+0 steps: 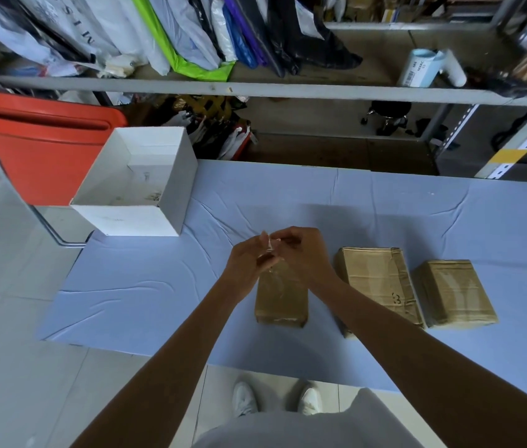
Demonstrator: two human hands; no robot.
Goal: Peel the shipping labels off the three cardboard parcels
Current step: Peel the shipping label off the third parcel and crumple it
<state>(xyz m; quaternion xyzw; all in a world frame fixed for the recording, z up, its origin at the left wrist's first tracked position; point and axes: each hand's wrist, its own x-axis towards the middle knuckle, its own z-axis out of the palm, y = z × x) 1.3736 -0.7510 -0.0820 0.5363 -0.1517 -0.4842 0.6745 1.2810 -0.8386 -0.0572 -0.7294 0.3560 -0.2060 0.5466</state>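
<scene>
Both hands meet just above the left parcel (280, 302) on the desk (158, 286), left hand (249, 263) and right hand (301, 253) pinching a small white scrap (270, 245), probably label residue. Best to ball it up so it stops clinging, then drop it into the white box (133, 202) beyond. To the right, the middle parcel (378, 286) and right parcel (453, 292) show bare brown tops.

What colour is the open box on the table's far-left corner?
White, inside and out: the open box shows plainly in the head view.
</scene>
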